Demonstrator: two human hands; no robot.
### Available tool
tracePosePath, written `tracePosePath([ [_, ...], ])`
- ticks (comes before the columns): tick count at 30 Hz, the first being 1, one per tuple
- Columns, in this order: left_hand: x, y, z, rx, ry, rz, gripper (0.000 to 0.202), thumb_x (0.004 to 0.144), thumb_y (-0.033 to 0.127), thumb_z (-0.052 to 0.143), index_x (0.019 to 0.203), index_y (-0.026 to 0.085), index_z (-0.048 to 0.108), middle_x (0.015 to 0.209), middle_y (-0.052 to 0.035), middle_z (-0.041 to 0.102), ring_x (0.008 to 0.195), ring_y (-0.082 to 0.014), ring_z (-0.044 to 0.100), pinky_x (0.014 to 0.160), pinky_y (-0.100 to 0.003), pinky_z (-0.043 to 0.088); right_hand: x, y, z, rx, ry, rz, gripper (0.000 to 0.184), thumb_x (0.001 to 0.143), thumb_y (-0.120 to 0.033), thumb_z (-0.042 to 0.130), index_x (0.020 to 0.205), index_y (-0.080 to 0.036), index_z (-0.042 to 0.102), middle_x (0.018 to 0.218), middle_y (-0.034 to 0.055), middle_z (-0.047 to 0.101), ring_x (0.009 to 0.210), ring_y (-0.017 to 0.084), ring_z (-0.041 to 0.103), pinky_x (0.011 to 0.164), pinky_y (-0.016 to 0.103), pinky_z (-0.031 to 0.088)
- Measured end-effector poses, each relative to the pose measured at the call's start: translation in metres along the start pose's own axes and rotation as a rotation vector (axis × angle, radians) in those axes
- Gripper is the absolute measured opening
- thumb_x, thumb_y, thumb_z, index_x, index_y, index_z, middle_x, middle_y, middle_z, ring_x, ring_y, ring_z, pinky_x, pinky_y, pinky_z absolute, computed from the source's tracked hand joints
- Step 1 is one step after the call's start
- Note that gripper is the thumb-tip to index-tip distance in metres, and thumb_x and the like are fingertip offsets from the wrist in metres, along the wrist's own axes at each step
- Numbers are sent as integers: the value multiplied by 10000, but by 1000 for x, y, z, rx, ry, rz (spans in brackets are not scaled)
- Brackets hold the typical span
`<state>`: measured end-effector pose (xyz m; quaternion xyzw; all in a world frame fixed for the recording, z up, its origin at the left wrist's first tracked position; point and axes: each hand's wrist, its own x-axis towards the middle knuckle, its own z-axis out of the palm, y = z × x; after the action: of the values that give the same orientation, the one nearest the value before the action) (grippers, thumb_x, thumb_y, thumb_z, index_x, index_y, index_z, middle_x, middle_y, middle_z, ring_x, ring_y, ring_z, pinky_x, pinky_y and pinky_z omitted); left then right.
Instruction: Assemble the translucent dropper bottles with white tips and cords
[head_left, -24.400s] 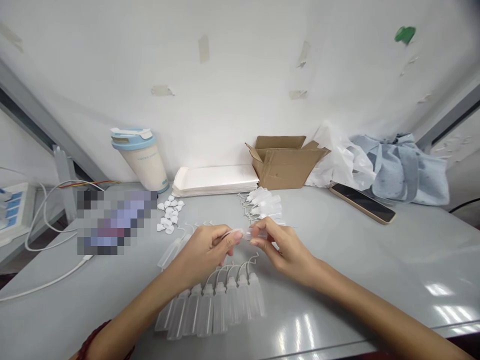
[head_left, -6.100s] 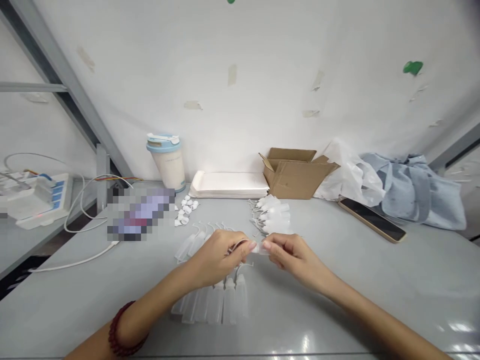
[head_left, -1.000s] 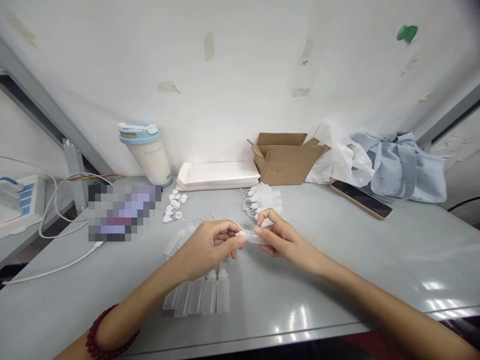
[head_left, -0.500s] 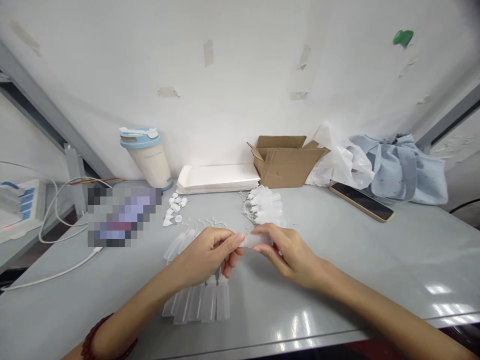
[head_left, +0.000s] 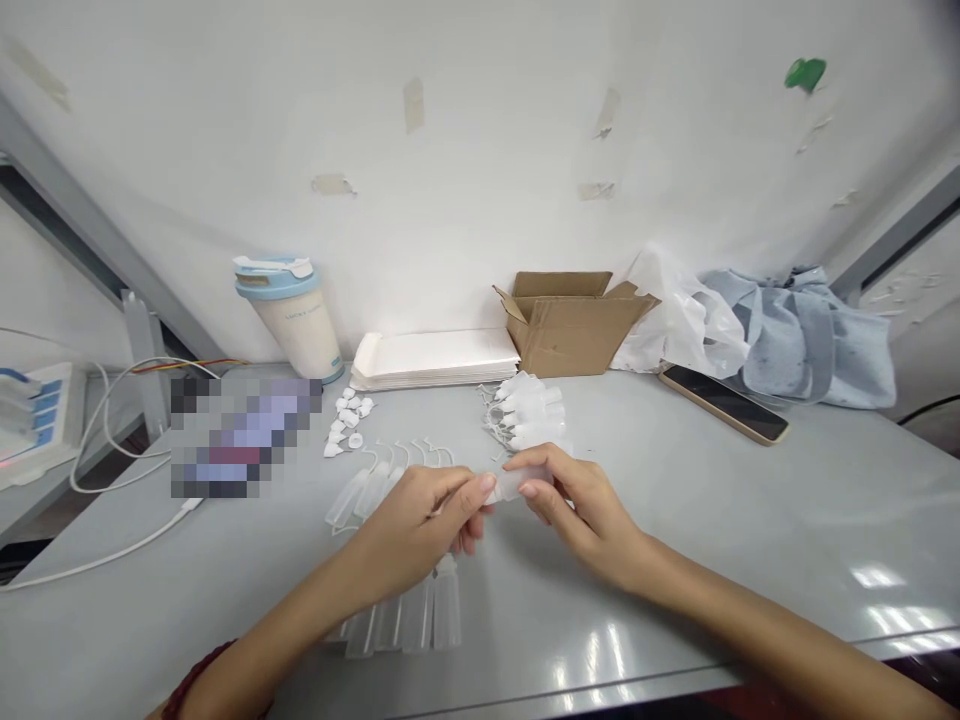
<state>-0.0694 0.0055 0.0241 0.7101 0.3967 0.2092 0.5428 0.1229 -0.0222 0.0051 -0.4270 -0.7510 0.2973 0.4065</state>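
Note:
A small translucent plastic bottle [head_left: 513, 484] is held level between my two hands above the table. My left hand [head_left: 441, 508] pinches its left end between thumb and fingers, hiding that end. Around the bottle's body on the right, the thumb and fingers of my right hand [head_left: 581, 505] are closed. Several similar bottles [head_left: 448, 605] lie in a row under and in front of my left wrist. Behind that hand are more bottles [head_left: 349, 498] with thin curved strings. Small white caps [head_left: 346, 412] lie in a loose group farther back. Several white-capped bottles [head_left: 536, 412] are piled beyond my right hand.
At the back stand a blue-lidded cup [head_left: 296, 325], a stack of white envelopes [head_left: 435, 358], an open cardboard box [head_left: 574, 335] and a white plastic bag [head_left: 671, 320]. A phone [head_left: 724, 403] lies before a blue cloth bag [head_left: 817, 340]. White cables [head_left: 112, 490] run along the left.
The right end of the bottle has tipped up slightly, and my right thumb has shifted right along it. Both hands keep hold of it. The view has shifted a little.

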Motion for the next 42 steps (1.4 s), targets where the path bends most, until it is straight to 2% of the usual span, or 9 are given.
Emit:
tracePosePath([
  [3, -1, 2, -2, -235, -159, -128, 448, 885, 511, 394, 687, 147, 564, 557, 15, 559, 475, -103, 550, 513, -220, 419, -1, 0, 1, -54, 26, -82, 222, 946, -315, 360, 1009, -194, 536, 674, 6, 535, 538, 118, 454, 539, 251, 359],
  [7, -2, -1, -1, -275, -132, -134, 424, 857, 509, 456, 687, 142, 582, 531, 34, 521, 425, -82, 502, 469, -206, 385, -1, 3, 4, -21, 33, -72, 232, 943, -321, 373, 970, -202, 571, 683, 8, 535, 544, 118, 448, 534, 249, 345],
  [10, -2, -2, 3, -146, -41, -60, 380, 857, 467, 477, 661, 154, 570, 479, 49, 494, 403, -81, 476, 463, -205, 377, 0, 5, 6, 101, 26, 49, 288, 939, -382, 377, 910, -187, 586, 583, -23, 438, 494, 103, 377, 480, 236, 293],
  [13, -3, -2, 5, 106, 60, 49, 371, 867, 405, 482, 582, 168, 507, 445, 39, 501, 425, -90, 470, 473, -205, 360, 2, 4, 7, 194, 19, 153, 334, 920, -434, 399, 852, -172, 594, 529, -46, 361, 457, 88, 312, 445, 229, 245],
  [17, -4, -6, 5, 483, 167, 318, 342, 890, 322, 458, 584, 173, 490, 505, 18, 506, 481, -101, 450, 480, -214, 323, 3, 1, 5, 299, -27, 266, 366, 900, -474, 418, 802, -161, 580, 482, -71, 312, 418, 71, 269, 415, 217, 221],
  [21, -2, -16, 5, 744, 197, 515, 277, 914, 260, 427, 656, 174, 480, 566, 20, 456, 491, -98, 398, 489, -223, 303, 6, 1, 3, 387, -86, 387, 392, 881, -511, 432, 708, -170, 517, 453, -84, 296, 397, 60, 245, 387, 204, 208],
  [27, -3, -22, 9, 1000, 214, 674, 228, 936, 201, 386, 725, 170, 468, 624, 0, 492, 534, -117, 443, 503, -240, 327, 11, 5, 0, 505, -179, 513, 438, 839, -541, 488, 592, -195, 380, 401, -104, 265, 357, 44, 223, 351, 193, 177],
  [36, -3, -28, 12, 1046, 297, 792, 122, 945, 180, 391, 877, 147, 487, 686, -13, 521, 582, -142, 498, 502, -253, 377, 10, 3, -3, 611, -208, 628, 449, 813, -530, 534, 580, -199, 340, 421, -117, 210, 338, 32, 189, 324, 189, 115],
  [42, 4, -26, 6, 973, 305, 755, 267, 965, 187, 312, 769, 155, 491, 610, 10, 464, 504, -120, 407, 466, -245, 332, 13, -1, -1, 629, -137, 649, 444, 795, -557, 530, 601, -200, 350, 450, -116, 199, 378, 34, 153, 361, 190, 123],
])
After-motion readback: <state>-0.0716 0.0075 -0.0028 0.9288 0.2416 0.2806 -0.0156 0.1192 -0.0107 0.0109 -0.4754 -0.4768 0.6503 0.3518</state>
